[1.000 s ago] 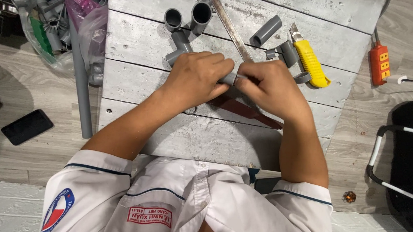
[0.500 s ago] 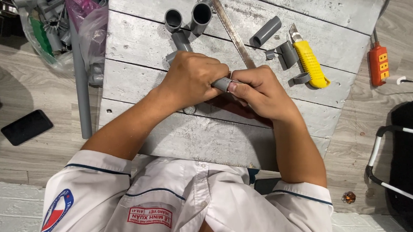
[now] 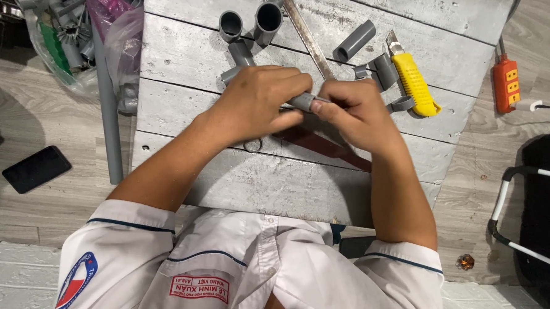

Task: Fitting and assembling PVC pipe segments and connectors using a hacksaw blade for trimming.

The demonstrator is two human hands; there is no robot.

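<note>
Both of my hands meet over a grey wooden board (image 3: 276, 179). My left hand (image 3: 257, 103) is closed around a short grey plastic pipe piece (image 3: 302, 101), whose end shows between the hands. My right hand (image 3: 353, 114) grips the same pipe piece from the right, fingers curled on it. A hacksaw with a dark red handle (image 3: 324, 147) lies on the board under my right hand, its blade (image 3: 303, 31) running up and away.
Grey pipe fittings (image 3: 251, 27) and a short pipe (image 3: 353, 41) lie on the far part of the board, beside a yellow utility knife (image 3: 413, 80). A long grey pipe (image 3: 107, 106), plastic bags of fittings (image 3: 66, 40), a black phone (image 3: 36, 168) and an orange power strip (image 3: 506, 86) surround the board.
My hands have drawn closer together on the pipe piece, the right hand shifting left and up toward the left hand.
</note>
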